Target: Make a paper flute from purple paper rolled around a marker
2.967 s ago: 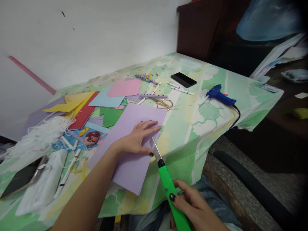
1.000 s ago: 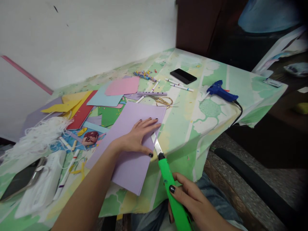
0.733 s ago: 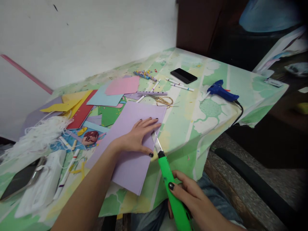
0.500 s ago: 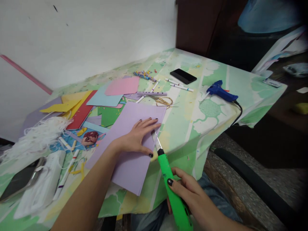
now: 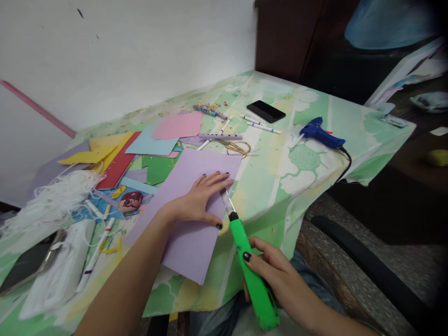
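Observation:
A sheet of lilac paper, seemingly folded in layers, lies slanted at the table's front edge, its near corner jutting past it. My left hand rests flat on it with fingers spread, pressing it down. My right hand is closed round the green handle of a utility knife, thumb on top. Its thin metal blade points away from me and meets the paper's right edge, beside my left thumb and fingers. The blade's tip is partly hidden by the paper and my left hand.
Gold-handled scissors, markers and a black phone lie beyond the paper. A blue glue gun with its cord is at right. Coloured sheets, white string and a white power strip lie at left.
My right hand and the knife have shifted very slightly, with the blade still at the paper's right edge. The left hand stays in place on the paper.

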Demonstrator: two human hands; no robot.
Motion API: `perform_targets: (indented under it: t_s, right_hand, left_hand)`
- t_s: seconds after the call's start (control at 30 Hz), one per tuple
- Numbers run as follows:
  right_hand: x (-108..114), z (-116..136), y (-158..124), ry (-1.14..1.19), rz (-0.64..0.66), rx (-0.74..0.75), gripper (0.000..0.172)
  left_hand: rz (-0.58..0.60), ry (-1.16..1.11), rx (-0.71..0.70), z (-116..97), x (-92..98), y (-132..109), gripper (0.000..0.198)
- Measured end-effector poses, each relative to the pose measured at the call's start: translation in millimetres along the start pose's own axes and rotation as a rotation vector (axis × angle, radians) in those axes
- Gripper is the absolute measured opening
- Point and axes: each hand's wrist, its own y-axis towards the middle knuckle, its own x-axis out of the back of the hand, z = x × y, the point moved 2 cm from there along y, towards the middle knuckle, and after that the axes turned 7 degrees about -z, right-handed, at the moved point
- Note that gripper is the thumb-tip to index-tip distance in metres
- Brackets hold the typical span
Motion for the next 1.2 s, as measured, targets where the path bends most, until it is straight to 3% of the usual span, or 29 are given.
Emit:
perform_targets:
  t_s: [0.37, 0.67, 1.2]
  right_hand:
    - [2.7, -5.9, -5.3, -0.112, -0.038, 0.020, 0.039]
    - [1.4, -2.9, -1.9, 0.004, -0.021, -0.014, 0.038]
    - [1.7, 7.7, -1.1, -0.009, -0.048, -0.014, 0.041]
  left_hand:
    - [-0.006, 0.026, 0.001, -1.4, -0.3, 0.3, 0.100]
    - [-0.009, 0.031, -0.002, -0.9, -0.4, -0.1, 0.100]
    - [-0.015, 0.013, -0.014, -0.4, -1.1, -0.4, 0.105]
